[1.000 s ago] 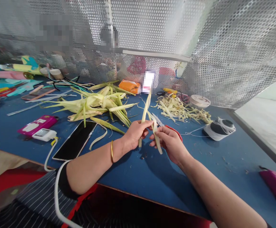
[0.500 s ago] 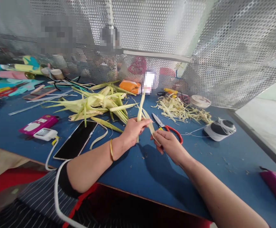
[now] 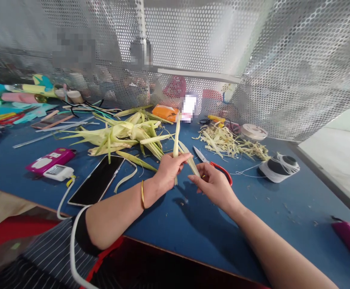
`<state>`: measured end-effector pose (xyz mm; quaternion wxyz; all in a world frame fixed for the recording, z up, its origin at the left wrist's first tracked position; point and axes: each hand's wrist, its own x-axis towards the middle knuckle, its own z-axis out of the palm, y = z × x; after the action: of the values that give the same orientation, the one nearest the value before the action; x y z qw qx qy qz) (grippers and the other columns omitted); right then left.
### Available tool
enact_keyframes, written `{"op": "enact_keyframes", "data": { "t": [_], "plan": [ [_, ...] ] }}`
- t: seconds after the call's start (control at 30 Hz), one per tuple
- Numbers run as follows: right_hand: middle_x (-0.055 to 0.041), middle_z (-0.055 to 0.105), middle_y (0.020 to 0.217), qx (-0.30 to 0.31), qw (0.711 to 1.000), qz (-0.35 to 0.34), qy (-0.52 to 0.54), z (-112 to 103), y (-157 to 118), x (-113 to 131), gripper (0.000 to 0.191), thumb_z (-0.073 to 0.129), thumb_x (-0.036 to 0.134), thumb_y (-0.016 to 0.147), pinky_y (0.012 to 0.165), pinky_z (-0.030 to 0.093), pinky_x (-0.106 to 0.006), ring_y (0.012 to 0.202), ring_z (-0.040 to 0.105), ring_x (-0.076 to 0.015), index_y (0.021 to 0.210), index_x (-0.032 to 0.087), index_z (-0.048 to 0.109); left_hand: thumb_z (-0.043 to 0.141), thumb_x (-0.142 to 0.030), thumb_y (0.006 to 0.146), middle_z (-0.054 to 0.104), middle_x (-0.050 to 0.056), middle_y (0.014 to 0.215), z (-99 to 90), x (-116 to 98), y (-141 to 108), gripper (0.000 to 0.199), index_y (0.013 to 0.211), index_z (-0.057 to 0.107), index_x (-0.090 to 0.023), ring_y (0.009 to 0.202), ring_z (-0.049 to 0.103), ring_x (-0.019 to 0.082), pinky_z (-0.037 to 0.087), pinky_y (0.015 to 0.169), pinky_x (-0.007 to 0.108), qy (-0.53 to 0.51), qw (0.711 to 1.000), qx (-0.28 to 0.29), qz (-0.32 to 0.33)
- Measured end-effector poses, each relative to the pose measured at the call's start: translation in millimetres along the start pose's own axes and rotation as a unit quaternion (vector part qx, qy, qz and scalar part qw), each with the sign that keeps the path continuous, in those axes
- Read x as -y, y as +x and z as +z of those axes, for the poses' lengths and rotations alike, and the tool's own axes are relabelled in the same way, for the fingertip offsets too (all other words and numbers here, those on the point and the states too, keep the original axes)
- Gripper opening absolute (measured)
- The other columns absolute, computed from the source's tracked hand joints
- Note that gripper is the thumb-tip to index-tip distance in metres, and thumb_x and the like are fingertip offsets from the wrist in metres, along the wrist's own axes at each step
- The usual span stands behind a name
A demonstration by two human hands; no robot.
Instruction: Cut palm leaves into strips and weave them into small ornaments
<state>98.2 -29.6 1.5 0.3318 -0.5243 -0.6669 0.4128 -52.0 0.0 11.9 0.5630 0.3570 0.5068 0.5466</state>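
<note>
My left hand (image 3: 169, 169) is closed round a rolled pale green corn husk (image 3: 177, 134), which stands upright from the fist, its lower end showing below the fingers. A flat corn husk strip (image 3: 193, 165) slants down to the right from the left thumb and fingertips. At the strip's lower end is my right hand (image 3: 212, 180), its thumb and fingers parted around it. Red-handled scissors (image 3: 221, 170) lie just behind the right hand, partly hidden by it. A pile of corn husks (image 3: 126, 134) lies behind the left hand.
Shredded husk scraps (image 3: 220, 138), a tape roll (image 3: 254, 131) and a thread spool (image 3: 279, 167) are at the right. At left lie a dark phone (image 3: 98, 180), a purple device (image 3: 51, 160) and a white cable (image 3: 74, 241). A perforated metal screen (image 3: 193, 44) closes off the table's back.
My right hand has loosened its pinch on the flat husk strip, its thumb and fingers now apart. My left hand keeps its hold on the rolled husk. The view has shifted slightly.
</note>
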Motion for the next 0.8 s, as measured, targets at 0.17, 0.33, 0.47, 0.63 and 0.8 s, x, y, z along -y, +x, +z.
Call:
{"op": "enact_keyframes", "data": {
  "t": [0.17, 0.33, 0.47, 0.63, 0.8],
  "plan": [
    [-0.0006, 0.059, 0.062, -0.050, 0.977, -0.088, -0.190, -1.0, -3.6, -1.6, 0.023, 0.041, 0.034, 0.095, 0.056, 0.036, -0.027, 0.055, 0.055, -0.0166, 0.077, 0.024, 0.051, 0.078, -0.029, 0.064, 0.046, -0.005, 0.051, 1.4, 1.4, -1.5, 0.023, 0.062, 0.062, -0.012, 0.043, 0.033, 0.004, 0.018, 0.040, 0.020, -0.017, 1.000, 0.007, -0.022],
    [0.0018, 0.053, 0.058, -0.027, 0.994, -0.054, -0.095, -2.5, 0.4, -5.9, 0.031, 0.040, 0.039, 0.096, 0.051, 0.034, -0.025, 0.049, 0.048, -0.0139, 0.070, 0.024, 0.048, 0.078, -0.027, 0.064, 0.046, -0.005, 0.054, -0.5, -1.8, 2.7, 0.022, 0.066, 0.064, -0.011, 0.043, 0.034, 0.003, 0.018, 0.039, 0.019, -0.062, 0.997, 0.024, -0.026],
    [0.0031, 0.050, 0.058, -0.019, 0.996, -0.053, -0.064, -2.4, 1.5, -8.5, 0.031, 0.043, 0.041, 0.096, 0.050, 0.034, -0.024, 0.049, 0.046, -0.0123, 0.072, 0.023, 0.049, 0.077, -0.026, 0.065, 0.044, -0.006, 0.055, -4.7, -6.2, 8.6, 0.020, 0.069, 0.065, -0.010, 0.042, 0.033, 0.002, 0.016, 0.039, 0.018, -0.103, 0.994, 0.019, -0.016],
    [0.0040, 0.049, 0.057, -0.027, 0.994, -0.075, -0.081, -4.5, -0.6, -6.9, 0.028, 0.043, 0.040, 0.096, 0.050, 0.034, -0.024, 0.049, 0.045, -0.0120, 0.075, 0.023, 0.052, 0.076, -0.023, 0.064, 0.045, -0.006, 0.055, -8.4, -9.1, 13.9, 0.018, 0.064, 0.062, -0.011, 0.041, 0.033, 0.001, 0.018, 0.039, 0.017, -0.126, 0.992, -0.005, 0.008],
    [0.0022, 0.057, 0.057, -0.005, 0.999, -0.034, 0.002, -5.8, 0.1, -5.4, 0.036, 0.045, 0.047, 0.095, 0.051, 0.040, -0.024, 0.049, 0.053, -0.0123, 0.071, 0.022, 0.055, 0.076, -0.022, 0.064, 0.046, -0.005, 0.055, -8.5, -8.1, 15.4, 0.018, 0.064, 0.062, -0.011, 0.041, 0.034, 0.001, 0.018, 0.038, 0.017, -0.121, 0.993, -0.010, 0.009]
  ]
}}
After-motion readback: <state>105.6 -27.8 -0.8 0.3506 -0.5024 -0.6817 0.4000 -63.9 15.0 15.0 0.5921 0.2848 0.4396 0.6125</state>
